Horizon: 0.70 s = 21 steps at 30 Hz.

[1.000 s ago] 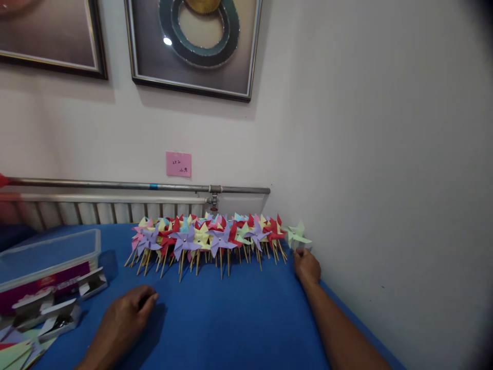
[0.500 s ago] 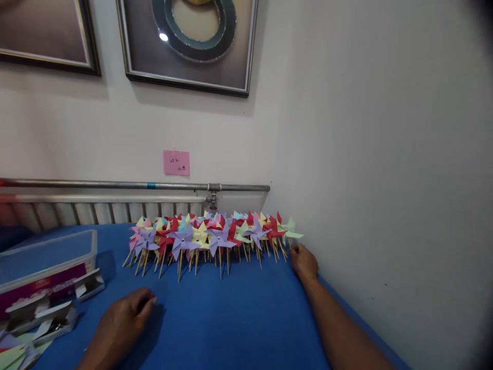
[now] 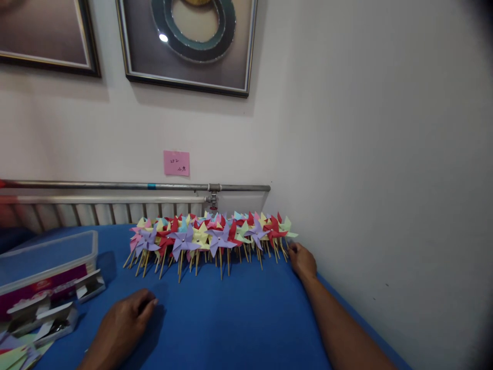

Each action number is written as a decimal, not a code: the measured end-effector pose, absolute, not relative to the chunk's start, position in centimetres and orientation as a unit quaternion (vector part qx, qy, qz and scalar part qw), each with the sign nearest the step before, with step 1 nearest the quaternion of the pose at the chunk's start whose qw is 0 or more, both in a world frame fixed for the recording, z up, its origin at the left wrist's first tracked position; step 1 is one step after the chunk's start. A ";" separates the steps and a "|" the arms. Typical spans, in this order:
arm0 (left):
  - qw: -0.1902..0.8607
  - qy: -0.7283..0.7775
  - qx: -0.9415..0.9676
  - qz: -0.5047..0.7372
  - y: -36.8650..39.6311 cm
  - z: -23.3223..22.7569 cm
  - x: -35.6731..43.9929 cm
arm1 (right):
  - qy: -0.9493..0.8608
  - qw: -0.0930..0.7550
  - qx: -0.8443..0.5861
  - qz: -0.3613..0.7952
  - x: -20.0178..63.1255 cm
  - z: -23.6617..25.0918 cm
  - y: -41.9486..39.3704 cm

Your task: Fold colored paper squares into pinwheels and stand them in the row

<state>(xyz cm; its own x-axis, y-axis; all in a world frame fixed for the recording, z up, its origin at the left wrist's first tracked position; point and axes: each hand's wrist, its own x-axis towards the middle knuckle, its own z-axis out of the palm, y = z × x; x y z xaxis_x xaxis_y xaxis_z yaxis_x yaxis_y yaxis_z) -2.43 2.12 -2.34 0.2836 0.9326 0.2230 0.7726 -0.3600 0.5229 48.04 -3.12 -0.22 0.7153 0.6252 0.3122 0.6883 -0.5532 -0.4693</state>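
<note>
Far left, a clear plastic box (image 3: 50,257) sits on the blue table (image 3: 239,318), with small open cardboard boxes (image 3: 50,313) and loose coloured paper (image 3: 15,354) just in front of it, all within easy reach of the near edge. Moving in, the left hand (image 3: 123,324) lies flat on the cloth, palm down, fingers loosely curled and holding nothing, propped there like a support. Beyond it runs the row of paper pinwheels (image 3: 208,236), purple, red, yellow and pink, leaning back toward the radiator (image 3: 96,211) and the wall so their sticks splay forward and the heads stay up. At the row's right end stands the pale green pinwheel (image 3: 287,227), tucked against its red neighbour. The right hand (image 3: 303,261) reaches in just below it, fingertips closed around the foot of its stick, so the green head sits directly above and slightly left of the pinch.
</note>
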 end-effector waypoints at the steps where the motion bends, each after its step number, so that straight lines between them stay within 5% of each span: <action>1: 0.159 0.543 0.786 0.249 2.1 -2.3 -2.4 | -0.376 0.291 -0.878 -0.055 48.0 -0.2 -3.1; 21: 0.089 0.602 0.727 0.318 3.9 2.2 -7.1 | -0.367 0.364 -0.848 -0.114 45.3 0.7 -5.1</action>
